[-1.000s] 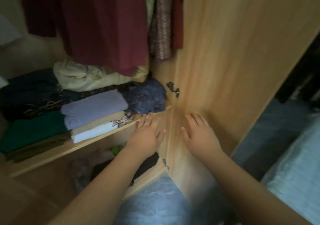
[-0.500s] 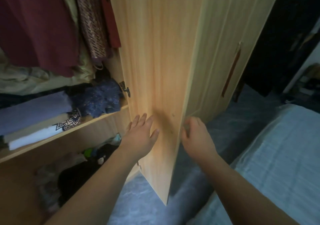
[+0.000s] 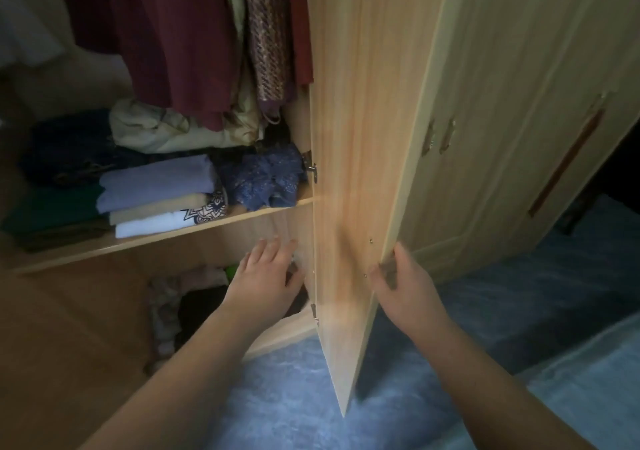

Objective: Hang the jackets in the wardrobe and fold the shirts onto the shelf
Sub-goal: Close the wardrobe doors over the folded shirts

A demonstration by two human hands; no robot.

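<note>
Door has swung further round than half a second ago and now sits nearly edge-on in mid-frame. Right hand has its fingers curled round the door's free edge; earlier it was only just reaching that edge. Left hand is off the door's inner face, where it lay flat. It's now left of the door, in front of the lower compartment, fingers straight, holding nothing. Can't tell if it touches anything.

Folded shirts are stacked on the shelf, centre left: lilac on top, beige and white under. Dark red hanging garments fill the upper left. Loose clothes pile lies in the lower compartment. Closed wardrobe doors at right. Blue floor along the bottom, pale bed in the lower right corner.
</note>
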